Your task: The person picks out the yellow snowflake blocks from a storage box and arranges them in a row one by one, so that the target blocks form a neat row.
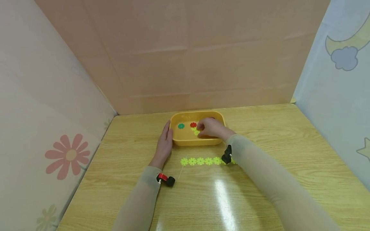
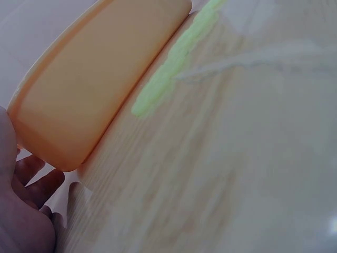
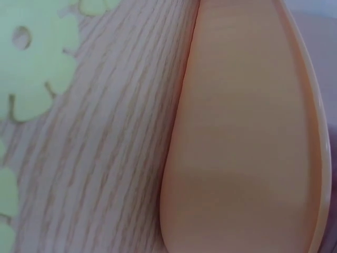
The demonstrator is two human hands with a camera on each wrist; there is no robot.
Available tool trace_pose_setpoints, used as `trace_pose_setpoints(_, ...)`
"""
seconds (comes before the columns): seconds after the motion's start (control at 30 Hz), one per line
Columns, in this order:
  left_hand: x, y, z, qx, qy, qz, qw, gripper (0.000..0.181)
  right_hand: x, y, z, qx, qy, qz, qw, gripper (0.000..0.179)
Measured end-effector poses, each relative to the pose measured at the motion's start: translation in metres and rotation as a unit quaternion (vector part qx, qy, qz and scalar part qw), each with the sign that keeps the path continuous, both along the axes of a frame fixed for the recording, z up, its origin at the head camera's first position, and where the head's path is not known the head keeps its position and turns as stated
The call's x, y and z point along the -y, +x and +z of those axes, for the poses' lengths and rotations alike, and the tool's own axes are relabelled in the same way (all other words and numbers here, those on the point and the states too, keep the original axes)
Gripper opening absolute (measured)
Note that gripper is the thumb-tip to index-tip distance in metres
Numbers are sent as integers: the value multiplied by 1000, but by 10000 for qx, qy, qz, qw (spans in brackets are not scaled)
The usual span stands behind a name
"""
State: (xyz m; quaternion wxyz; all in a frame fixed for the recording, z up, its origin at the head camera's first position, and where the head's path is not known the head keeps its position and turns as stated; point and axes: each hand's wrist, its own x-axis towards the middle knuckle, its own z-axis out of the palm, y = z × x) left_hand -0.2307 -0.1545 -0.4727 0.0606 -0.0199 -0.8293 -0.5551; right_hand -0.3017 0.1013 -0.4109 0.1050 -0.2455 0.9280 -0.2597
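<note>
An orange-yellow plastic tray (image 1: 197, 142) stands toward the back of the table. My left hand (image 1: 163, 145) rests along its left side with the fingers extended; in the left wrist view, fingers (image 2: 45, 187) touch the tray's end. Over the tray's right rim reaches my right hand (image 1: 213, 127), its bent fingers at some yellow-green flower-shaped plastic discs (image 1: 196, 131). Whether they pinch one is hidden. Also inside the tray lie a red disc (image 1: 193, 124) and a teal disc (image 1: 181, 126). In front of it runs a row of several yellow-green discs (image 1: 200, 161), partly covered by my right wrist.
The wooden table (image 1: 124, 160) meets a pinkish-brown back panel (image 1: 185, 64) and pale side walls. A thin pale line (image 1: 181, 171) crosses the row's left end. Each wrist wears a small black camera mount, the left (image 1: 166, 179) with a red part.
</note>
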Motion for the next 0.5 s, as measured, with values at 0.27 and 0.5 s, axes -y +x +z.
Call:
trace_pose_setpoints(0.27,0,-1,0,-7,-39,13,10000,59,2,-1,0,75,-15,58,10000,27)
trace_pose_setpoints(0.5,0,-2,0,-38,-35,11,10000,59,3,0,0,89,-23,108,9999,25)
